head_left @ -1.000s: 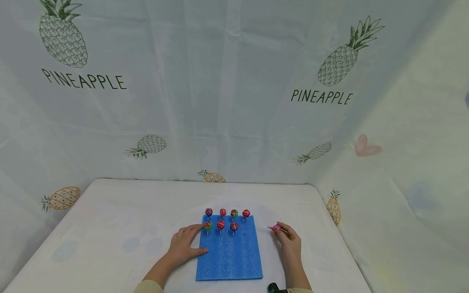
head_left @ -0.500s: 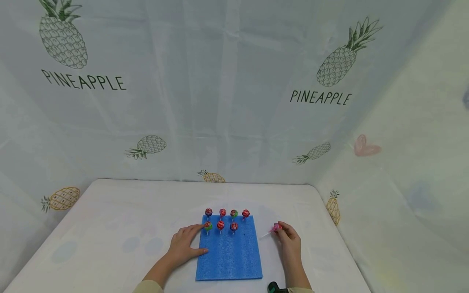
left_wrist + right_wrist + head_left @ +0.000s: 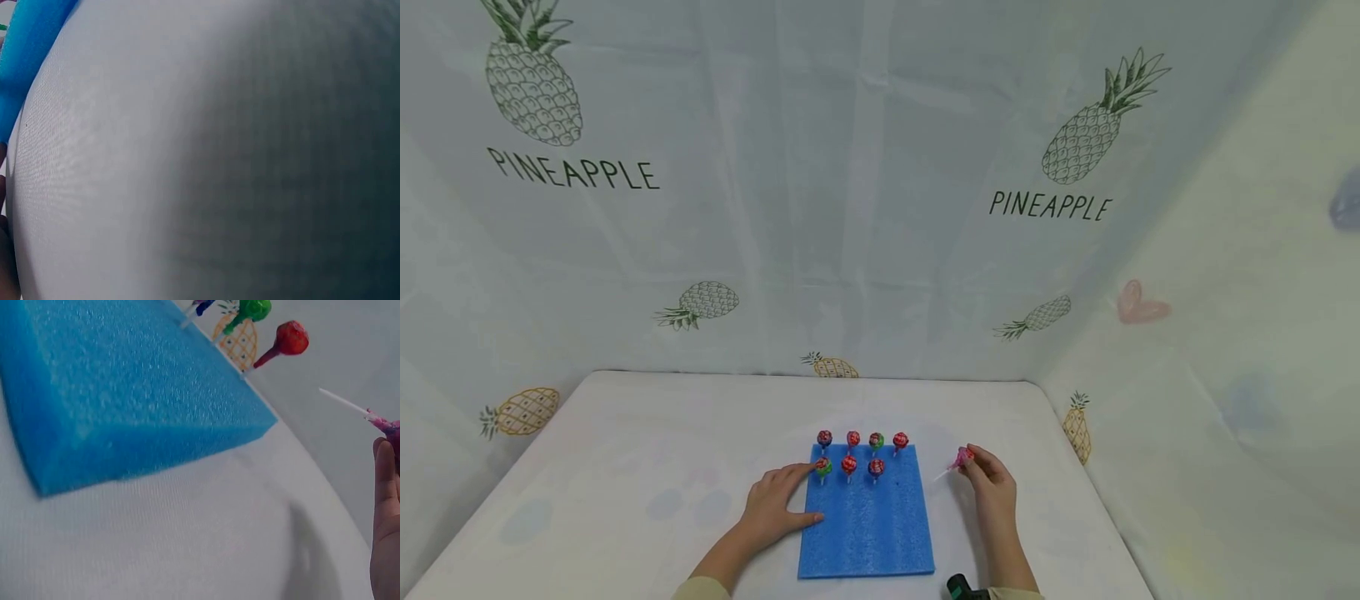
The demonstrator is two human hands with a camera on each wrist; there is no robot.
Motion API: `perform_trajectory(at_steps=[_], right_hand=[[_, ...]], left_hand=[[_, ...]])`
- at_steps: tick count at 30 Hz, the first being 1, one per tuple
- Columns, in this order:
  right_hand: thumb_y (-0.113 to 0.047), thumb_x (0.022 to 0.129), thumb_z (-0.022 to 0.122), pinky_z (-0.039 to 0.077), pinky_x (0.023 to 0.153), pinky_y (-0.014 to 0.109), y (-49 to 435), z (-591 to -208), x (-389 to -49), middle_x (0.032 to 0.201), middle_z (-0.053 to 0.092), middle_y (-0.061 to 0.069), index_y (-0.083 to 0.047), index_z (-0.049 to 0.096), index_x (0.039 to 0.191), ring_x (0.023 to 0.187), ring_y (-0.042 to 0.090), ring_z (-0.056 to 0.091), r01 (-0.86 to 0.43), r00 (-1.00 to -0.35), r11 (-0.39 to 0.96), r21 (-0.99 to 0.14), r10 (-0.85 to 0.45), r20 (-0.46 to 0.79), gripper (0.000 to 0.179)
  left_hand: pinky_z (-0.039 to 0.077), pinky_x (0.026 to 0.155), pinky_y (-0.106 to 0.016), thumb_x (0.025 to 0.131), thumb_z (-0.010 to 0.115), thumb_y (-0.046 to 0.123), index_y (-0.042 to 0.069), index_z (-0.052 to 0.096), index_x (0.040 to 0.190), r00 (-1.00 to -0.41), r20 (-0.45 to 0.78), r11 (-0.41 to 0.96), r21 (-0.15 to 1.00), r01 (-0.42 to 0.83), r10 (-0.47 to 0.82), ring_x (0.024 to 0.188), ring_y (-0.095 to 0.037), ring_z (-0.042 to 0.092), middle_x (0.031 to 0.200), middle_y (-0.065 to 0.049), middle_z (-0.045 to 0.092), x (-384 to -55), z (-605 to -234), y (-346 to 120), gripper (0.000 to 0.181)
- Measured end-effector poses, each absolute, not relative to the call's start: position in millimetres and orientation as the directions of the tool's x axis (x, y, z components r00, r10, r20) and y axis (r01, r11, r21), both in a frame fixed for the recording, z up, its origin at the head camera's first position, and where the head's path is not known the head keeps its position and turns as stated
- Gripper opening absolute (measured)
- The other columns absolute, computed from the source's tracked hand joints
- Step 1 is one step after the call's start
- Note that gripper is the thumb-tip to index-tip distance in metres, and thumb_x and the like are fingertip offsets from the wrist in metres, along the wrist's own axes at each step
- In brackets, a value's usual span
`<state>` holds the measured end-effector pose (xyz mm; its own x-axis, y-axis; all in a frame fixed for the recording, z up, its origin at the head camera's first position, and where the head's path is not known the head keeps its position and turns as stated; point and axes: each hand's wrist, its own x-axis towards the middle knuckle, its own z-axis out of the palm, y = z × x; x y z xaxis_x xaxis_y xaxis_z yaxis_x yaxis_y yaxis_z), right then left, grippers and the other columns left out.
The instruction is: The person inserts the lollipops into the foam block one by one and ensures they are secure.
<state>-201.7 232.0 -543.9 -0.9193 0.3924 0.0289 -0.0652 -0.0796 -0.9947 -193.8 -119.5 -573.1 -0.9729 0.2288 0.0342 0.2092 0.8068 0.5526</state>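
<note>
My right hand [image 3: 994,487] pinches a pink-wrapped lollipop [image 3: 962,457] by its head, right of the blue foam board [image 3: 868,533]. Its white stick points down and left toward the board; the right wrist view also shows this lollipop [image 3: 390,429] at the right edge. With fingers and thumb spread, my left hand [image 3: 771,507] rests at the board's left edge, its index fingertip by a green-and-red lollipop [image 3: 823,466]. Several wrapped lollipops stand upright in the foam: a back row ending with a red lollipop [image 3: 900,440], and a front row ending with a dark red lollipop [image 3: 876,468].
The board lies on a white-covered table [image 3: 647,467]. A black device [image 3: 962,588] sits beside the right sleeve at the bottom edge. Behind the table hangs a pale curtain [image 3: 865,208] printed with pineapples. White cloth fills most of the left wrist view.
The pink lollipop's stick has swung from nearly level to pointing down and left. My right hand has risen slightly. The left hand keeps its place on the board; the head view has shifted a little.
</note>
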Motion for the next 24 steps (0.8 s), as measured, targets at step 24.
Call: perform_trajectory(at_steps=[24], right_hand=[[-0.009, 0.085, 0.076, 0.054, 0.079, 0.025, 191, -528, -197, 0.102, 0.067, 0.016, 0.002, 0.068, 0.112, 0.088, 0.017, 0.066, -0.109, -0.968, 0.03, -0.994, 0.222, 0.113, 0.03]], left_hand=[[0.031, 0.099, -0.064, 0.072, 0.075, 0.064, 0.017, 0.051, 0.141, -0.971, 0.04, 0.806, 0.55, 0.219, 0.237, 0.126, -0.039, 0.04, 0.14, -0.011, 0.049, -195, -574, -120, 0.087]])
